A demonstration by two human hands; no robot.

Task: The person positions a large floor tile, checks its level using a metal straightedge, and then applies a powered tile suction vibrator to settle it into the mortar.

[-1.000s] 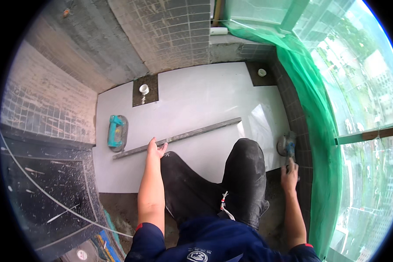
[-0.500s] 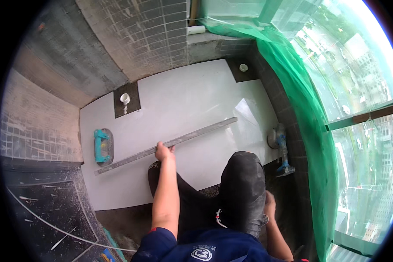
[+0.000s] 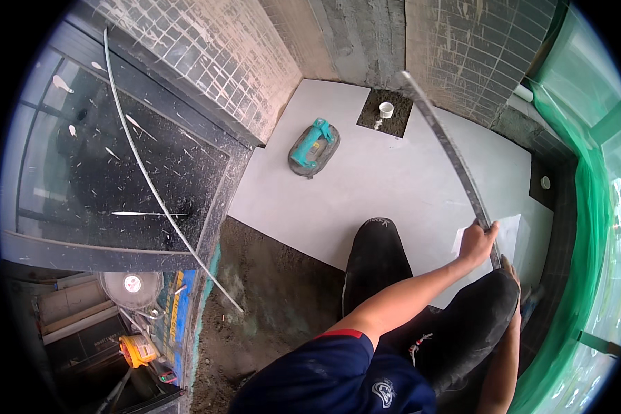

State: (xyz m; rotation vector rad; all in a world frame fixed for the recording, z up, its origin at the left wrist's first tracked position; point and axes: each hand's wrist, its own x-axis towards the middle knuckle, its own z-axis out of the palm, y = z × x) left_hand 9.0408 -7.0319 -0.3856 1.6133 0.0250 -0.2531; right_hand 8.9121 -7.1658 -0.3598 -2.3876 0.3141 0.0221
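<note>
A long, narrow grey metal straightedge (image 3: 448, 145) is raised and tilted, its far end up over the large pale floor tile (image 3: 393, 183). My left hand (image 3: 478, 243) is closed around its lower part. My right hand (image 3: 513, 276) is at the near end, just past my raised knee, with its fingers against the bar; the knee hides part of this hand. A teal-handled tool with an oval grey base (image 3: 313, 148) rests on the tile, apart from both hands. Under the bar's near end, a bright reflection shows on the tile.
White pipe stubs (image 3: 386, 110) (image 3: 545, 183) stand in the tile's cut-outs. Tiled walls and green netting (image 3: 586, 207) border the work. At left are a dark paint-spattered panel (image 3: 165, 152), a thin pale rod (image 3: 147, 169), rough floor (image 3: 269, 310) and an orange-yellow bucket (image 3: 138, 350).
The straightedge has been lifted off the tile and swung upright toward the right. My right hand has come up from beside the knee to its near end. My view has turned left.
</note>
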